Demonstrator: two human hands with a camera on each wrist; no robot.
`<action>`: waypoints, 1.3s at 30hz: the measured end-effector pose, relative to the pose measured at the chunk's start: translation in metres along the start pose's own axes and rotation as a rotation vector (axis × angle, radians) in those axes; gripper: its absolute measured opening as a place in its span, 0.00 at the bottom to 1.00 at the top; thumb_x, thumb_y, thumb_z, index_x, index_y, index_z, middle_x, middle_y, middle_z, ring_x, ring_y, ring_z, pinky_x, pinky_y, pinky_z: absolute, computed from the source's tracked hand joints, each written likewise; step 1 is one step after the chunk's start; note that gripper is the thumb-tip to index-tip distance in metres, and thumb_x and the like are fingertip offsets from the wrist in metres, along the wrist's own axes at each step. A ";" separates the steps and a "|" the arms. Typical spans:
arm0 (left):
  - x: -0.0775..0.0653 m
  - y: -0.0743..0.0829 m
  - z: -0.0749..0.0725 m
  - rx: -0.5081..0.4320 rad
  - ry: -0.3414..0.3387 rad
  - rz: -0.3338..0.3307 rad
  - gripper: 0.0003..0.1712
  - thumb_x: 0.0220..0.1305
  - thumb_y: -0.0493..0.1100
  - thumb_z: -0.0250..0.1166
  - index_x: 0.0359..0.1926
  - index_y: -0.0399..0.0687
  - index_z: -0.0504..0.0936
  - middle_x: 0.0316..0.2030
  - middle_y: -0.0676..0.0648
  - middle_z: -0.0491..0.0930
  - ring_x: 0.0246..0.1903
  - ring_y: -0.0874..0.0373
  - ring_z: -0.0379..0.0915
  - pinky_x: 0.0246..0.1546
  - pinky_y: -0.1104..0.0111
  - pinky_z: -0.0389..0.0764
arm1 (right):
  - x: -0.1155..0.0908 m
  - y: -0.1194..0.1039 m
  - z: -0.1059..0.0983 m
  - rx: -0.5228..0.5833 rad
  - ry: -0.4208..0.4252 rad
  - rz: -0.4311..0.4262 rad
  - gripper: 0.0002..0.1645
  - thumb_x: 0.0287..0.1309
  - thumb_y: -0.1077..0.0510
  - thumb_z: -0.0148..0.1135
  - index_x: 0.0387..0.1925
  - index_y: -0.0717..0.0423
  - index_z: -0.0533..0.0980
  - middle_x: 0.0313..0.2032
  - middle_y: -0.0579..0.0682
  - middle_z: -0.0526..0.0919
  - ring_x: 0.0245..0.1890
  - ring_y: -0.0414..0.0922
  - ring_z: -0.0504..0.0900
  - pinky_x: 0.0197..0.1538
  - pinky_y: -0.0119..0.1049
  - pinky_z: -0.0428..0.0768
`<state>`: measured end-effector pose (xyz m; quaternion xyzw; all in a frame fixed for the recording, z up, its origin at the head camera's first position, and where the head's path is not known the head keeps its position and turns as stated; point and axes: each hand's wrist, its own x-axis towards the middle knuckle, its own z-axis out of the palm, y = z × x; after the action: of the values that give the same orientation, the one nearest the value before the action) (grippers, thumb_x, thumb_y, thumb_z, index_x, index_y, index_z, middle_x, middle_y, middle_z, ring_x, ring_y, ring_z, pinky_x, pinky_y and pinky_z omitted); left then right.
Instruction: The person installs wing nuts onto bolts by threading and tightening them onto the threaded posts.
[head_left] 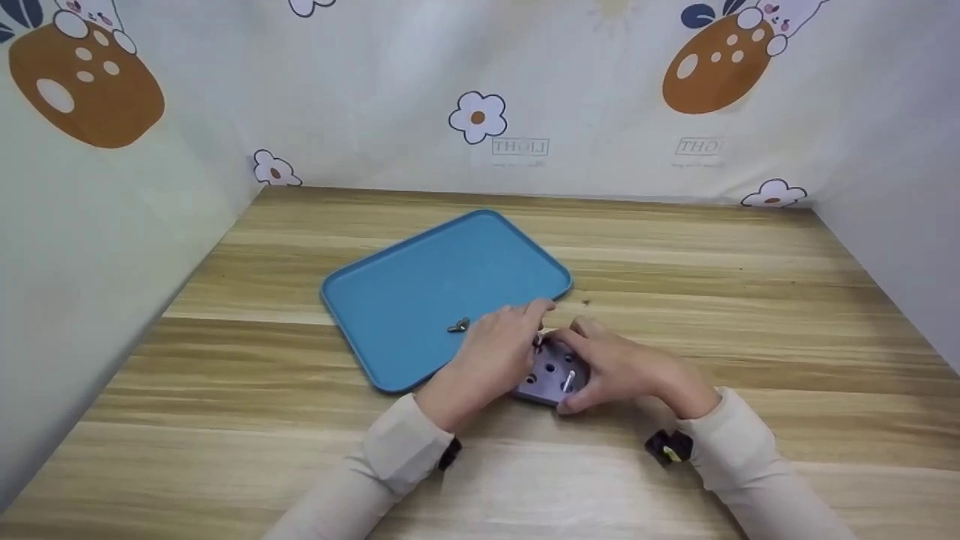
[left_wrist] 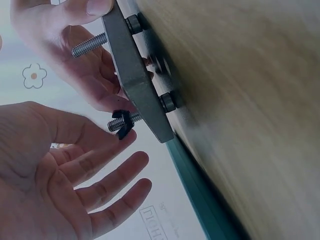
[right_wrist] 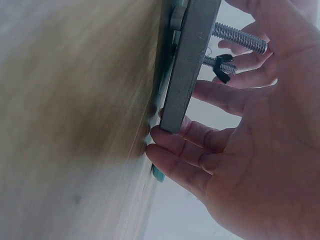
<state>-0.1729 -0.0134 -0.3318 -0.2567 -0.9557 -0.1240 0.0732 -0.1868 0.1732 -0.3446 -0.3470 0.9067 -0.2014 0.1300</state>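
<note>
A grey metal plate [head_left: 550, 379] with several round holes is held a little above the wooden table. My right hand [head_left: 619, 366] grips it by the edges, thumb at the near side and fingers at the far side. Two threaded bolts stand up through the plate, their heads underneath. One bolt [left_wrist: 90, 45] is bare. On the other, a dark wing nut [left_wrist: 122, 124] sits partway along the thread. My left hand [head_left: 499, 349] pinches this wing nut with thumb and index finger, the other fingers spread loosely, as the left wrist view shows.
A blue tray [head_left: 420, 277] lies left of the plate, behind my left hand. Small metal wing nuts [head_left: 459, 325] rest in its near part. Patterned curtain [head_left: 375, 97] closes off the back and sides of the table [head_left: 750, 315].
</note>
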 end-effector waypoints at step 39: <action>0.001 -0.001 0.003 0.006 -0.016 -0.010 0.28 0.57 0.37 0.60 0.60 0.48 0.67 0.47 0.45 0.78 0.42 0.49 0.76 0.38 0.60 0.78 | -0.001 0.001 0.001 0.020 0.007 0.000 0.49 0.39 0.44 0.73 0.62 0.55 0.63 0.41 0.51 0.66 0.41 0.44 0.67 0.43 0.35 0.69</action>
<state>-0.1741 -0.0131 -0.3348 -0.2528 -0.9579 -0.1192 0.0658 -0.1865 0.1740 -0.3457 -0.3452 0.9050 -0.2116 0.1303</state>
